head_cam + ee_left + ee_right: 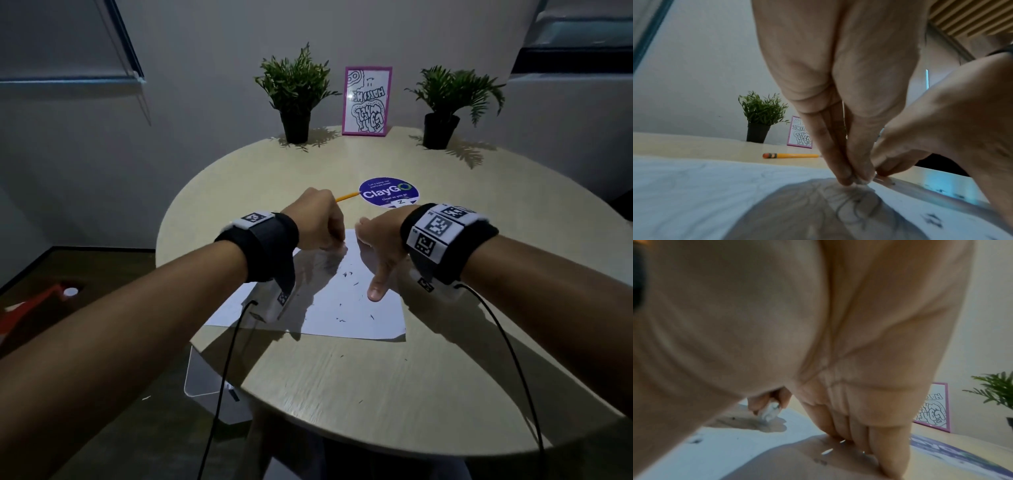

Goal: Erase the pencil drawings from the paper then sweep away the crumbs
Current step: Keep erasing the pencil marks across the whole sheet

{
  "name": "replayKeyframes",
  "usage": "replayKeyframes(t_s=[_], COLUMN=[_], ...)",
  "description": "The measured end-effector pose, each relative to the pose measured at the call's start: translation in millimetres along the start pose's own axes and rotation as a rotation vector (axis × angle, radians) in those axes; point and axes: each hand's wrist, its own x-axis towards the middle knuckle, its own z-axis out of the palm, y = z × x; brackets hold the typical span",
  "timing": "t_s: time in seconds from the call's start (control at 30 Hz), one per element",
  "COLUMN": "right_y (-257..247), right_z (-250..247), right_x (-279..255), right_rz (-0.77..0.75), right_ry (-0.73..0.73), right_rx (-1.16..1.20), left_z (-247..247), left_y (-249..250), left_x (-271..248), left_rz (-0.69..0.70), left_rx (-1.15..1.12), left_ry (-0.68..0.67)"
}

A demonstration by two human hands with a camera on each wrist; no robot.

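A white sheet of paper (346, 308) lies on the round table (342, 383). Dark eraser crumbs (346, 274) are scattered over it, and a few lie on the table in front. My left hand (337, 244) pinches a small white eraser (770, 410) with curled fingers and presses it onto the paper's far edge. Faint pencil lines (849, 204) show just below those fingertips (846, 178). My right hand (372, 260) lies flat on the paper's right part, with its fingers (875, 439) straight and its thumb stretched toward me.
A yellow pencil (346, 196) lies beyond my left hand, next to a round purple ClayGo sticker (388, 192). Two potted plants (295, 99) (442, 106) and a pink picture frame (366, 101) stand at the table's far edge. A white bin (212, 387) sits under the table's left side.
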Motion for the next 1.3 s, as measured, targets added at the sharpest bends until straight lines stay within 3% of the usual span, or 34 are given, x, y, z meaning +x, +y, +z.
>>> replayKeyframes(t_s=[0.1, 0.27, 0.43, 0.53, 0.63, 0.7, 0.83, 1.0, 1.2, 1.3], right_y=[6.2, 13.8, 8.0, 6.8, 5.2, 4.1, 1.4, -20.6, -5.2, -19.7], right_z=[2.1, -5.0, -14.4, -8.9, 1.6, 4.6, 3.3, 11.2, 2.5, 4.8], right_x=[0.5, 1.8, -4.1, 1.9, 10.9, 13.9, 14.9, 2.8, 13.6, 2.7], right_rz=[-0.035, -0.196, -0.288, -0.27, -0.241, -0.24, -0.228, -0.393, -0.253, -0.371], right_ry=[0.011, 0.406, 0.503, 0.467, 0.498, 0.508, 0.552, 0.472, 0.568, 0.463], right_rx=[0.045, 0.455, 0.727, 0.653, 0.509, 0.468, 0.398, 0.429, 0.406, 0.373], left_z=[5.6, 1.9, -2.7, -7.4, -6.1, 0.0, 8.2, 2.6, 9.5, 6.9], left_y=[-2.7, -11.8, -11.7, -17.0, -16.1, -14.3, -19.0, -17.6, -25.3, -26.9], left_x=[-0.3, -7.0, -12.4, -15.6, -23.9, -29.6, -33.1, -36.9, -31.0, -33.3], left_rz=[0.002, -0.06, -0.064, -0.069, -0.036, -0.02, -0.03, -0.005, -0.042, -0.012], left_rx=[-0.037, -0.298, -0.502, -0.259, 0.088, 0.183, 0.235, 0.278, 0.317, 0.277], left_ry=[-0.014, 0.008, 0.031, -0.066, -0.244, -0.368, -0.445, -0.485, -0.515, -0.502])
